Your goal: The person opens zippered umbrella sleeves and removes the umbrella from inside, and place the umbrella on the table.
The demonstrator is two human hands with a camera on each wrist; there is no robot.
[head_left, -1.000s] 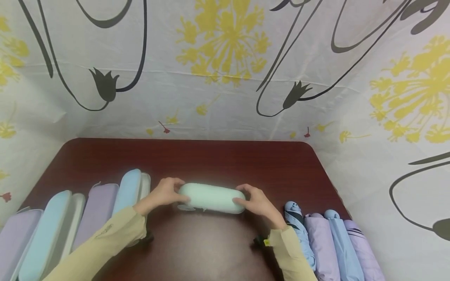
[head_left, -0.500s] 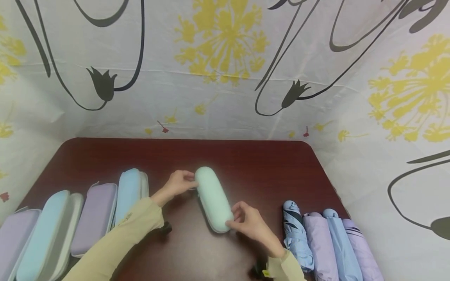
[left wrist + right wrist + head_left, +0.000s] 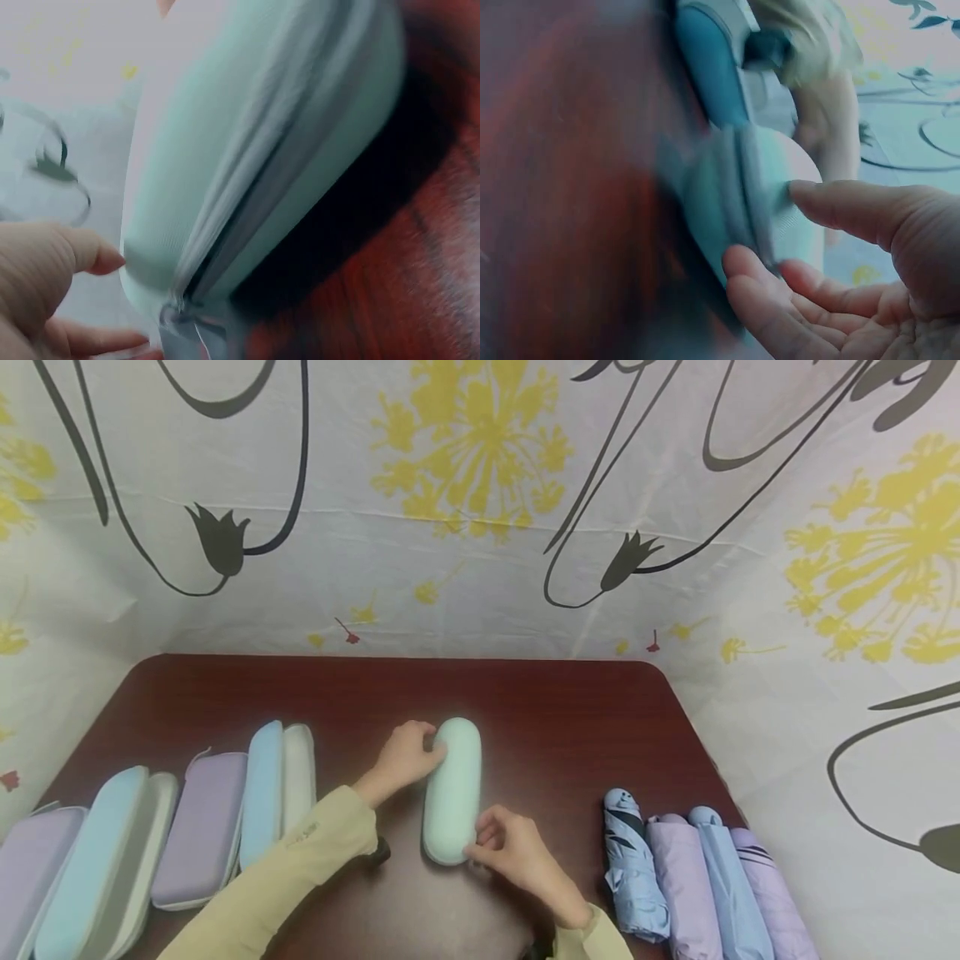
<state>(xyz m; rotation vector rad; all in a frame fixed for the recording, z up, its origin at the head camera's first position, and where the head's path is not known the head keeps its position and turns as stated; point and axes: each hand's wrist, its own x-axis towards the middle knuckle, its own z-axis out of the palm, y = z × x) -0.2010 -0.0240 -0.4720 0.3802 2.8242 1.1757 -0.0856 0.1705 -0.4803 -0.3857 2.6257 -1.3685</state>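
A mint-green zippered case (image 3: 453,793) with rounded ends lies lengthwise on the table, its far end slightly right. My left hand (image 3: 405,756) holds the far end from the left, thumb on the top. At the near right corner, my right hand (image 3: 517,852) pinches the case between thumb and fingers. The left wrist view shows a grey zip band (image 3: 247,165) along the side and a pull tab (image 3: 191,337) beside my fingers. In the right wrist view my thumb (image 3: 847,210) touches the top and fingertips reach the zip edge.
On the left stand several zippered cases in a row, among them a purple one (image 3: 201,827), a blue one (image 3: 261,793) and a whitish one (image 3: 299,777). Several folded umbrellas lie at the right, including a patterned blue one (image 3: 636,868). Patterned cloth (image 3: 480,585) surrounds the dark red table (image 3: 540,710).
The mint-green case has turned from crosswise to lengthwise. My left hand has shifted right and slightly away from me; my right hand has come nearer and a little left.
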